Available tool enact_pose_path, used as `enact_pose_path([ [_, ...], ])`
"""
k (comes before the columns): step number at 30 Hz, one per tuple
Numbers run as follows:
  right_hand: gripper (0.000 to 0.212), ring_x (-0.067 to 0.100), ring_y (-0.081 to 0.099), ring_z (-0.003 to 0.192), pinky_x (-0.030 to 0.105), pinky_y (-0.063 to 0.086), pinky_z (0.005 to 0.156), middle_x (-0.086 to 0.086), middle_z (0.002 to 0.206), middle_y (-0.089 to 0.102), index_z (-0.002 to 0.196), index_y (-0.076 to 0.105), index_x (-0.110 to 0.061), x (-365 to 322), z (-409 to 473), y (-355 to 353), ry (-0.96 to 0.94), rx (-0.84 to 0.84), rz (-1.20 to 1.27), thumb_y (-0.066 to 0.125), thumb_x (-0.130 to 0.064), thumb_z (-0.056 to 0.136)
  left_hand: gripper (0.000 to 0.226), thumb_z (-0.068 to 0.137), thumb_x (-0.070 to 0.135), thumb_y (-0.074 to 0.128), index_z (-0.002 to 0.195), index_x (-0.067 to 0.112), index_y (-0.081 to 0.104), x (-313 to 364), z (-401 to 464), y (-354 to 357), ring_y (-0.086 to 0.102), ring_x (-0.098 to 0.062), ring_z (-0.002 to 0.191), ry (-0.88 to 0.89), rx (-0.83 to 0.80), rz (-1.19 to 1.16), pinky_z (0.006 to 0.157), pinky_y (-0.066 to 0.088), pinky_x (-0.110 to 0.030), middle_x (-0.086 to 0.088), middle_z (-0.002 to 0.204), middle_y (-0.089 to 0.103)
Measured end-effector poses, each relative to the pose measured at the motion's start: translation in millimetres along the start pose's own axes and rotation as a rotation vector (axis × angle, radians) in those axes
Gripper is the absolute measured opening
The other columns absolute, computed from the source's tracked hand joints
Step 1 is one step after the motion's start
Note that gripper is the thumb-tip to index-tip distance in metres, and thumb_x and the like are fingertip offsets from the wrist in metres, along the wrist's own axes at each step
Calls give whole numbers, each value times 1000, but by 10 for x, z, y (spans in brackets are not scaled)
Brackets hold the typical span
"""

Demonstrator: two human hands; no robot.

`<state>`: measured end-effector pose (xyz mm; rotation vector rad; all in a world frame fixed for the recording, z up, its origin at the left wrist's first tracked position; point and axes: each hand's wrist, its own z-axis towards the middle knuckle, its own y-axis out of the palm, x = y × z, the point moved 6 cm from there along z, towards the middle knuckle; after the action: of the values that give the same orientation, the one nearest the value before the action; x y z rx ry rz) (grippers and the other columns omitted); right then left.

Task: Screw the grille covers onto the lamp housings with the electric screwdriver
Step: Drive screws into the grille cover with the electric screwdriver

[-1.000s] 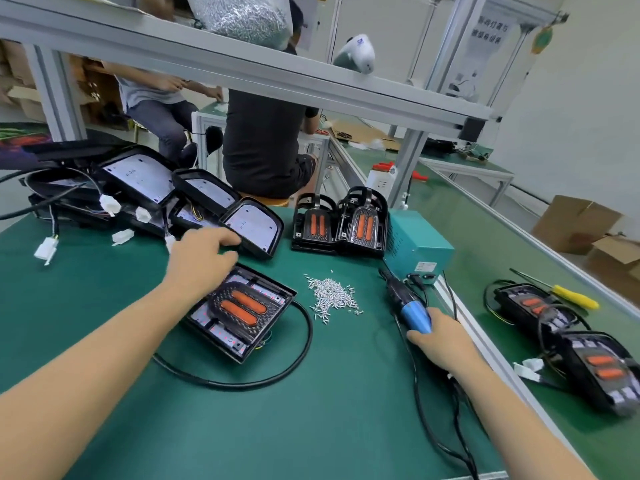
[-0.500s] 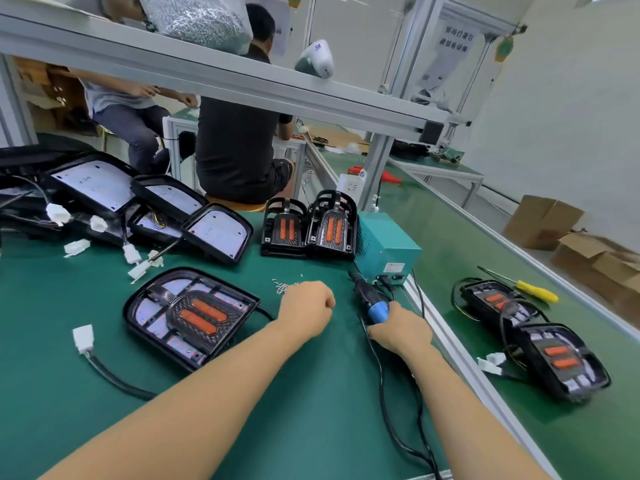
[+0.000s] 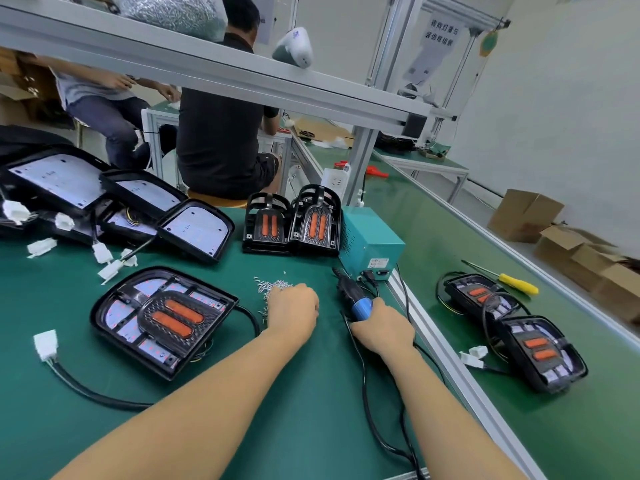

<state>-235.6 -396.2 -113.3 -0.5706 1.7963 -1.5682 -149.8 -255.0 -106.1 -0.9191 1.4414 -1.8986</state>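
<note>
1. Left hand [image 3: 294,311] sits on the near edge of the loose screw pile [image 3: 273,287], fingers curled under. Looks like it's picking up a screw, but I can't tell if one is actually pinched.
2. Right hand [image 3: 382,329] grips the electric screwdriver [image 3: 353,297] by its blue collar. The tool lies low over the table [image 3: 311,393] with its tip pointing away toward the teal power box [image 3: 370,245] – parked within reach, ready to lift.
3. Work piece: lamp housing [image 3: 162,320] with the grille cover [image 3: 176,315] already seated in it, flat on the table just left of the screw pile. Placed so both hands reach it without shifting the body.
4. Bare housings [image 3: 138,202] are stacked far left; spare grille covers [image 3: 292,225] stand upright at the back beside the power box. Two assembled lamps [image 3: 512,323] lie on the right-hand belt beyond the aluminium rail [image 3: 450,358], near a yellow screwdriver [image 3: 516,282].
5. Room: open green mat in front of the housing and between the forearms – enough to swing the tool over. Watch the screwdriver cord [image 3: 367,403] trailing toward the near edge, and the housing's black cable [image 3: 86,389] looping left; either could snag.
6. My read: next comes the screw onto the bit or into a hole, then drive it.
</note>
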Motion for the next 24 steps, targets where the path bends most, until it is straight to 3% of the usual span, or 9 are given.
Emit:
enact_pose_path([
  [2, 36, 22, 52, 84, 29, 33, 60, 0, 97, 54, 112, 43, -17, 5, -2, 0, 3, -2, 1, 57, -34, 83, 19, 90, 14, 54, 95, 24, 70, 32, 20, 7, 60, -21, 95, 27, -11, 50, 90, 31, -31, 1, 104, 62],
  [7, 35, 21, 52, 83, 28, 30, 54, -3, 91, 52, 105, 40, -19, 15, 14, 5, 4, -30, -7, 58, -37, 82, 20, 93, 12, 50, 104, 20, 65, 101, 2, -8, 51, -22, 104, 146, 45, 88, 87, 31, -31, -1, 110, 55],
  [10, 35, 21, 53, 81, 27, 31, 53, -6, 79, 47, 101, 41, -20, 31, 36, -26, 21, -67, -7, 61, -38, 79, 18, 96, 14, 43, 97, 17, 60, 87, -114, -178, 56, -25, 92, 111, 109, -208, 79, 37, -32, -3, 99, 63],
  [13, 37, 22, 53, 84, 28, 35, 56, -2, 87, 51, 102, 42, -16, 51, 54, -64, 2, -126, 47, 64, -36, 79, 16, 89, 9, 48, 81, 15, 61, -32, -251, -401, 61, -23, 75, 23, 112, -590, 70, 47, -33, -1, 77, 68],
  [15, 37, 24, 54, 83, 28, 39, 62, 4, 94, 55, 105, 44, -12, 89, 72, -93, 9, -160, 208, 65, -31, 82, 19, 85, 7, 54, 71, 18, 61, -151, -344, -566, 62, -13, 62, -9, 117, -753, 66, 50, -26, 4, 68, 67],
  [17, 32, 24, 51, 73, 27, 38, 60, 8, 87, 54, 103, 47, -7, 94, 77, -151, 38, -193, 491, 66, -22, 81, 20, 81, 5, 59, 67, 19, 65, -303, -438, -719, 59, -6, 54, -37, 128, -891, 56, 47, -18, 3, 63, 67],
  [20, 21, 22, 42, 59, 26, 35, 55, 10, 75, 46, 90, 49, -6, 20, 47, -281, 88, -253, 785, 65, -12, 79, 15, 78, 3, 68, 73, 17, 72, -555, -559, -869, 60, -8, 54, -94, 148, -1066, 58, 50, -19, -2, 62, 69],
  [24, 18, 19, 43, 52, 24, 39, 52, 9, 69, 48, 84, 52, -6, -203, -35, -507, 115, -292, 1049, 70, -8, 79, 16, 78, -2, 72, 79, 14, 73, -774, -701, -992, 58, -6, 53, -134, 143, -1261, 55, 48, -15, -1, 58, 67],
])
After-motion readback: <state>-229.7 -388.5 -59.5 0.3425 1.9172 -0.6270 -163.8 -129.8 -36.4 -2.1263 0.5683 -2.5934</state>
